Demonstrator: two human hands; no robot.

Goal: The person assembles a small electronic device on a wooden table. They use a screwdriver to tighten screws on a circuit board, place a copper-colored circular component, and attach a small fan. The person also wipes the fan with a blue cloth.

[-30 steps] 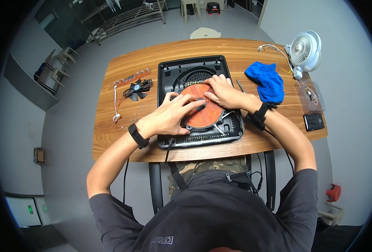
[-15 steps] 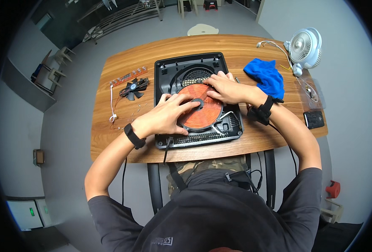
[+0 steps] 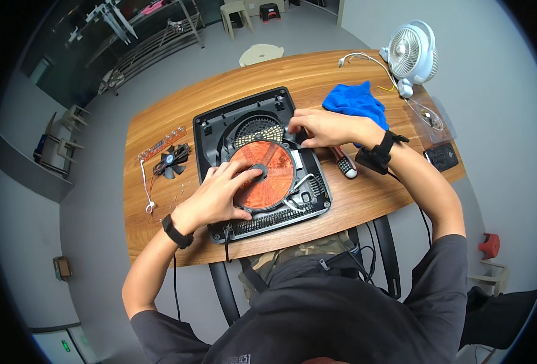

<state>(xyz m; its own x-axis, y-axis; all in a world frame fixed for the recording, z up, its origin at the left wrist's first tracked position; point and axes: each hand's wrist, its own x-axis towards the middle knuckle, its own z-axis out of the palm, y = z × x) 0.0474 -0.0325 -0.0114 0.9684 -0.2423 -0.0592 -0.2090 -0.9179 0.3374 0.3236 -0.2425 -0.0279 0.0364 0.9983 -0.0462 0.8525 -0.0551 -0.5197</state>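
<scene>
A round copper coil disc point(image 3: 277, 176) with a black hub lies in an opened black appliance casing point(image 3: 211, 142), which looks like an induction cooker base. My left hand point(image 3: 217, 191) grips the coil, fingertips by the hub and thumb at its near rim. At the casing's right wall, my right hand point(image 3: 326, 128) has its fingers curled down; whatever they hold is hidden. Just below that hand lies a screwdriver-like tool handle point(image 3: 346, 165), red and black with a pale end. White leads point(image 3: 299, 185) run from the coil's right edge.
Left of the casing are a small black fan point(image 3: 172, 161), an orange circuit strip point(image 3: 162, 142) and scattered small parts. To the right are a blue cloth point(image 3: 356, 103), a white desk fan point(image 3: 411, 54), a clear bag point(image 3: 432, 118) and a black box point(image 3: 441, 158).
My right hand has left the coil and moved to the casing's right wall. My left hand stays on the coil. The view has shifted and turned, and the tool handle now shows more.
</scene>
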